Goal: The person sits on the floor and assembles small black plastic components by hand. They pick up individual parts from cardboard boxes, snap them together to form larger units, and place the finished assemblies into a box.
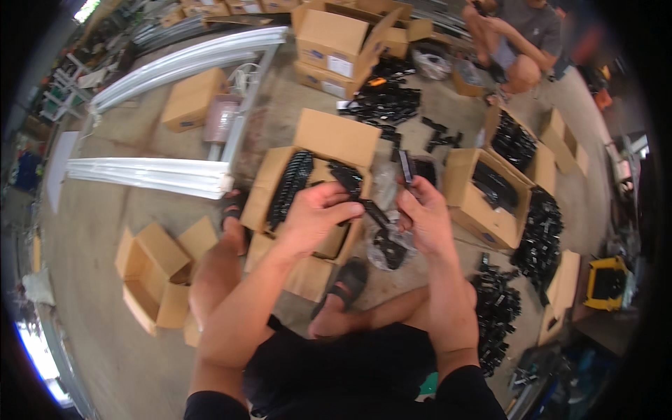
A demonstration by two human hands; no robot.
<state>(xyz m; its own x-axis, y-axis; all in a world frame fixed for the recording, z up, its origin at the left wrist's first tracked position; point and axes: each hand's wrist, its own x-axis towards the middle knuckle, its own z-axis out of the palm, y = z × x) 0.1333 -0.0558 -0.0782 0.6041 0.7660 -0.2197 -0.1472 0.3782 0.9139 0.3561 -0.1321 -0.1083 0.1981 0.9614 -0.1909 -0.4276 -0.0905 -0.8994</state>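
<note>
My left hand (316, 215) is closed, with thumb and fingers pinching a black plastic part (346, 178) above the open cardboard box (337, 133) in front of me. My right hand (428, 215) is closed too and grips a slim black plastic piece (407, 166) that points up and away. A short black bar (376, 213) shows between the hands; which hand bears it I cannot tell. Inside the box, black ribbed parts (292, 183) stand in a row along the left side. Clear plastic bags with black parts (389, 249) lie on the floor beneath my right hand.
To the right, open boxes (493, 227) hold black parts, with heaps of black pieces (498, 308) beside them. Another heap (383, 98) lies ahead near stacked cartons (329, 42). An open carton (150, 280) and long metal profiles (150, 175) are left. A person (521, 45) sits far right.
</note>
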